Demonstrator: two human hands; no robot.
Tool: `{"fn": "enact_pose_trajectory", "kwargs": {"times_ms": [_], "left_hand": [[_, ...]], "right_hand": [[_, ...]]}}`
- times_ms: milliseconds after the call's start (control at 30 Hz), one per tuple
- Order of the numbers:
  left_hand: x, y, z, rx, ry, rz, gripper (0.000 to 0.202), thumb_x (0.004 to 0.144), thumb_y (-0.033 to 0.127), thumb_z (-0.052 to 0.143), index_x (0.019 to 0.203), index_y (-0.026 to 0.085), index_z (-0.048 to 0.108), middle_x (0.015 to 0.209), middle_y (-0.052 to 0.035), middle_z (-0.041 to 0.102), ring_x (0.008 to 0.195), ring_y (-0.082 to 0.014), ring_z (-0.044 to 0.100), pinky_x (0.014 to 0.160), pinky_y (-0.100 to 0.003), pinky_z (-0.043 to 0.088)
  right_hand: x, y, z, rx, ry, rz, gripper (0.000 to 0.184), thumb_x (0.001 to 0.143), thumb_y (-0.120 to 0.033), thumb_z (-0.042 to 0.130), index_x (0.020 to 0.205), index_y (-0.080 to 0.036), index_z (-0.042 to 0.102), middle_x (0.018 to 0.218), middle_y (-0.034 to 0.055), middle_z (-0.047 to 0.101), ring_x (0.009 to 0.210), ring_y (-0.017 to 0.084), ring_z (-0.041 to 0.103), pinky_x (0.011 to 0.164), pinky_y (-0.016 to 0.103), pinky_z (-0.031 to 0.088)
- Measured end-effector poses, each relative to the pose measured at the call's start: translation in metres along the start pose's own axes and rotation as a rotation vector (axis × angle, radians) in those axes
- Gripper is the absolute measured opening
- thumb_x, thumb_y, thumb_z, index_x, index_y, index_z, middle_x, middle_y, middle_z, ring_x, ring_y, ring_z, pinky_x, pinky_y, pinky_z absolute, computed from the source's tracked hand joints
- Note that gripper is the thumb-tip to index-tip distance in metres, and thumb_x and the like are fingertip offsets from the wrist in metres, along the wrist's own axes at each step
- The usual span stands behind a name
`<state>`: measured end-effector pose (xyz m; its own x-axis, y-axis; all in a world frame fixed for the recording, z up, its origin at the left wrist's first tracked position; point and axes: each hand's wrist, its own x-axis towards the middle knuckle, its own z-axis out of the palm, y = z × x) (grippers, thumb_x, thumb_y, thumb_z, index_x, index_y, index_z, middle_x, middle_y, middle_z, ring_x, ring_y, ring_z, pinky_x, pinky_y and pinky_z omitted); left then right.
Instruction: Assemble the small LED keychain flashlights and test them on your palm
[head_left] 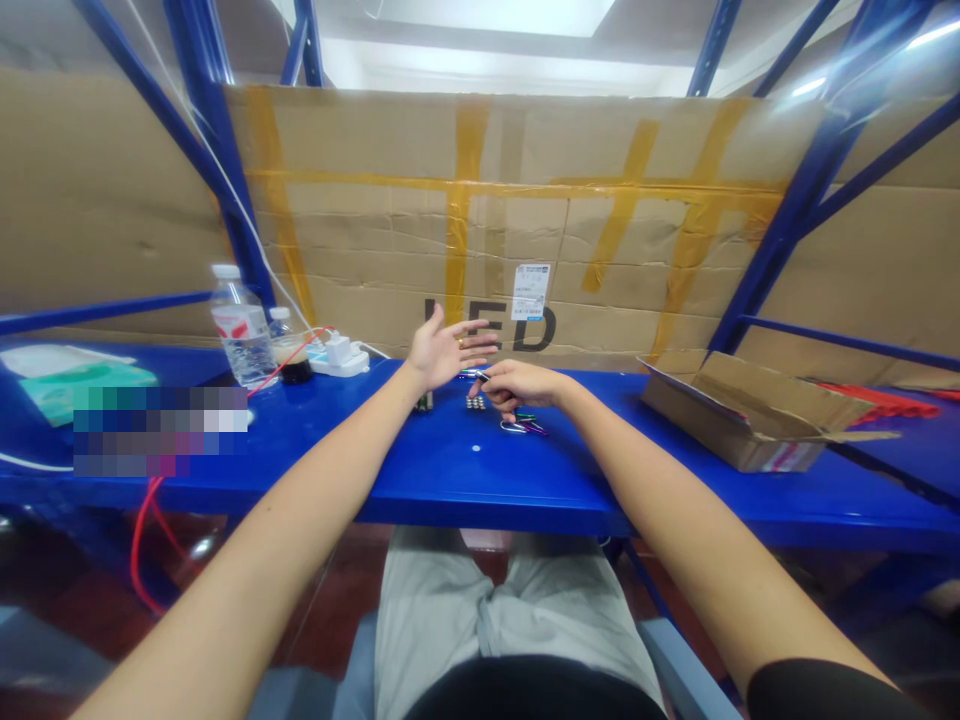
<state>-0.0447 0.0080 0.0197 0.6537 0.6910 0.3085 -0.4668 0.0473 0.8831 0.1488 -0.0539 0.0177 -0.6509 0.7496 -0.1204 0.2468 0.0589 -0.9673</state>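
My left hand [444, 350] is raised above the blue table, palm turned inward and fingers spread, with a ring on one finger and nothing held. Close beside it, my right hand [525, 386] has its fingers closed on a small shiny metal piece [472, 373], whose exact kind I cannot make out. Under the hands stands a cluster of small silvery round pieces [475, 403]. Several small dark, metallic pieces [424, 402] sit below my left wrist. Beneath my right hand lie a few thin coloured metal loops [525, 427], silver, purple and green, resembling carabiners.
An open cardboard box [739, 420] stands on the right, with red strips [885, 402] behind it. At the left are a water bottle [241, 325], a smaller bottle with dark liquid [291, 350], a power strip [341, 355] and a green-white packet [86, 385]. Cardboard [360, 240] walls the back.
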Motion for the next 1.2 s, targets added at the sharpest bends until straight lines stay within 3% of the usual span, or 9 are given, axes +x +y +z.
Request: {"fn": "enact_pose_trajectory", "kwargs": {"times_ms": [533, 733, 933, 1067, 1200], "left_hand": [[0.002, -0.001, -0.003, 0.004, -0.031, -0.009, 0.088, 0.091, 0.077, 0.021, 0.139, 0.012, 0.058, 0.124, -0.0216, 0.070, 0.123, -0.0387, 0.062, 0.102, -0.053, 0.046], [0.000, -0.001, -0.001, 0.016, -0.004, -0.001, 0.088, 0.091, 0.077, 0.026, 0.133, 0.008, 0.060, 0.126, -0.0237, 0.068, 0.123, -0.0381, 0.061, 0.102, -0.051, 0.046], [-0.002, 0.000, 0.002, 0.072, -0.014, 0.015, 0.079, 0.088, 0.077, 0.037, 0.124, 0.012, 0.065, 0.124, -0.0201, 0.070, 0.121, -0.0354, 0.063, 0.100, -0.048, 0.049], [0.004, -0.004, -0.001, 0.362, 0.087, 0.076, 0.051, 0.083, 0.058, 0.063, 0.106, 0.013, 0.071, 0.105, -0.0143, 0.074, 0.099, -0.0258, 0.069, 0.088, -0.038, 0.052], [0.009, -0.011, -0.006, 0.823, 0.114, 0.094, 0.023, 0.075, 0.028, 0.076, 0.091, 0.012, 0.073, 0.077, -0.0057, 0.071, 0.070, -0.0139, 0.062, 0.066, -0.027, 0.047]], "right_hand": [[0.000, -0.001, 0.003, -0.062, 0.035, 0.013, 0.014, 0.087, -0.013, 0.057, 0.099, -0.010, 0.063, 0.051, -0.0108, 0.030, 0.042, 0.006, 0.030, 0.045, 0.024, 0.047], [0.002, 0.001, 0.000, -0.046, 0.032, 0.017, 0.013, 0.085, -0.016, 0.059, 0.097, -0.011, 0.063, 0.051, -0.0112, 0.029, 0.042, 0.006, 0.028, 0.046, 0.027, 0.050], [0.002, 0.003, -0.002, -0.054, 0.052, 0.014, 0.018, 0.085, -0.017, 0.059, 0.102, -0.011, 0.062, 0.051, -0.0107, 0.031, 0.043, 0.007, 0.031, 0.046, 0.024, 0.045], [0.000, 0.000, 0.000, -0.069, 0.126, -0.015, 0.020, 0.079, -0.011, 0.060, 0.098, -0.016, 0.055, 0.051, -0.0092, 0.038, 0.044, 0.008, 0.036, 0.043, 0.020, 0.038], [-0.001, -0.001, -0.001, -0.165, 0.331, -0.030, 0.025, 0.076, -0.006, 0.058, 0.092, -0.020, 0.046, 0.050, -0.0080, 0.044, 0.042, 0.008, 0.039, 0.040, 0.019, 0.032]]}}
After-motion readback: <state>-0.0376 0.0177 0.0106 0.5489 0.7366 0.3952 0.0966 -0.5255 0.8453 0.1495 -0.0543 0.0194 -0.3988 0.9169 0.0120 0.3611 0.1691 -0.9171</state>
